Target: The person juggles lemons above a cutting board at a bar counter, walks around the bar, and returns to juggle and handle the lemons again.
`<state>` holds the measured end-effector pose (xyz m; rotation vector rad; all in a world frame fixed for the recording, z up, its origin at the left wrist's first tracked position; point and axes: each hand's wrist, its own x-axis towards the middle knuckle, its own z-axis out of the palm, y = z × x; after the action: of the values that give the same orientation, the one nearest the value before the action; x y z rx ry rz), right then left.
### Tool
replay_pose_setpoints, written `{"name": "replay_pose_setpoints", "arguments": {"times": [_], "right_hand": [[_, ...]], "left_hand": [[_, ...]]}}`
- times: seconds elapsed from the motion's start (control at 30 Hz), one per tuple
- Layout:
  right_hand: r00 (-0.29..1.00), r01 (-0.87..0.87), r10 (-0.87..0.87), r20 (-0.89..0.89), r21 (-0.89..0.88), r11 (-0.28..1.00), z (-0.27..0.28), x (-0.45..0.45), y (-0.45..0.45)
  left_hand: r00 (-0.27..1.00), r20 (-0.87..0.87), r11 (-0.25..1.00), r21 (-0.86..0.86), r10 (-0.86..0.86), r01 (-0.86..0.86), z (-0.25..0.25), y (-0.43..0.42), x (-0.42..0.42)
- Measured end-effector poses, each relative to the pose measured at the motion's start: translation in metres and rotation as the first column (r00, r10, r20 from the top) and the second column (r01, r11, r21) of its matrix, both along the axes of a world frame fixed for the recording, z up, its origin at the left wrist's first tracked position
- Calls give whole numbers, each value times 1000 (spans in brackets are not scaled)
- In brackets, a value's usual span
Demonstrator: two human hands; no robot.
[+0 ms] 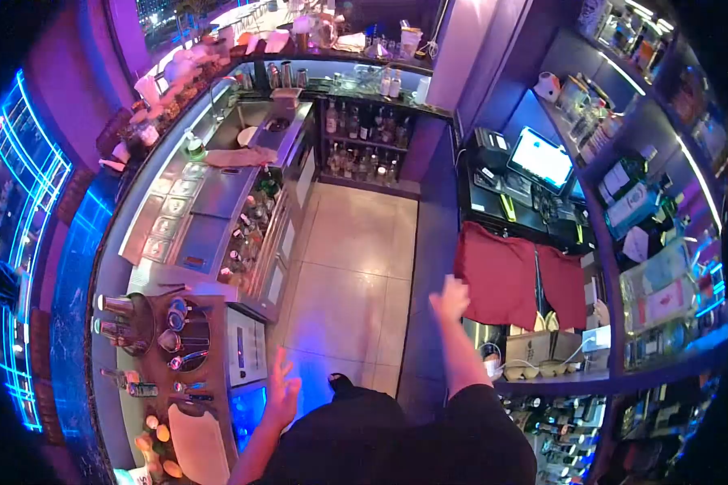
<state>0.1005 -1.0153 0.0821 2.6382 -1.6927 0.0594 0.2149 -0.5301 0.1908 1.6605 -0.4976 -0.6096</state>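
Observation:
My right hand (451, 301) reaches forward beside the left edge of a dark red cloth (501, 279), thumb and fingers apart and with nothing visible in it. Whether it touches the cloth I cannot tell. A second red cloth (562, 287) hangs just to the right of the first, over the counter's front. Low in the view, my left hand (281, 394) is raised in front of the under-counter unit (244, 347), fingers spread and holding nothing. To its left lies a light cutting board (200, 444) with several orange and yellow fruits (163, 433) alongside.
Strainers and bar tools (188, 360) lie on a brown mat near metal cups (117, 303). Bottles stand in the speed rail (247, 242). A lit screen (540, 158) and a printer (491, 145) occupy the right counter. Shelves of bottles (639, 202) rise at right; tiled floor (348, 267) runs between.

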Motion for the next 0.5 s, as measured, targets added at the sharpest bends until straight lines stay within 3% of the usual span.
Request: {"name": "replay_pose_setpoints", "arguments": {"times": [0.03, 0.07, 0.13, 0.23, 0.27, 0.3, 0.33, 0.37, 0.4, 0.43, 0.47, 0.5], "right_hand": [[995, 76, -68, 72, -117, 990, -9, -25, -19], [976, 212, -215, 28, 65, 975, -1, -39, -32], [945, 326, -319, -77, 324, 888, -25, -69, -56], [954, 206, -160, -254, 168, 964, -75, -97, -59], [948, 266, -202, -246, 262, 928, -22, -78, -37], [967, 159, -148, -208, 36, 987, -97, -102, -61], [957, 76, -83, -279, -36, 996, -86, -100, -51], [948, 139, -132, -291, 2, 990, -55, -87, -34], [943, 240, -148, -299, 301, 923, 14, -60, -12], [997, -81, 78, -25, -149, 986, -88, -109, -59], [992, -119, 110, -66, -151, 981, -60, -100, -43], [990, 33, -44, -131, -91, 995, -73, -98, -53]], "left_hand": [[1000, -7, 999, 45, -13, 13, -4, -3, -2], [999, -15, 996, 89, -28, 30, -7, -6, -3], [997, -69, 994, 102, -37, 44, -8, -17, -4], [992, -118, 994, 95, -46, 57, -6, -28, -11], [997, 7, 992, 99, -80, 79, -17, -29, -15], [985, 132, 988, 124, -111, 94, -22, -32, -18], [984, 138, 992, 70, -110, 101, -11, -38, -16], [979, 164, 986, 132, -122, 101, -15, -39, -20], [990, 67, 986, 119, -127, 119, -4, -37, -20], [990, -25, 986, 87, -139, 141, 8, -40, -19], [989, 53, 984, 120, -140, 132, 10, -40, -18], [981, 125, 980, 153, -148, 129, 10, -39, -21]]}}
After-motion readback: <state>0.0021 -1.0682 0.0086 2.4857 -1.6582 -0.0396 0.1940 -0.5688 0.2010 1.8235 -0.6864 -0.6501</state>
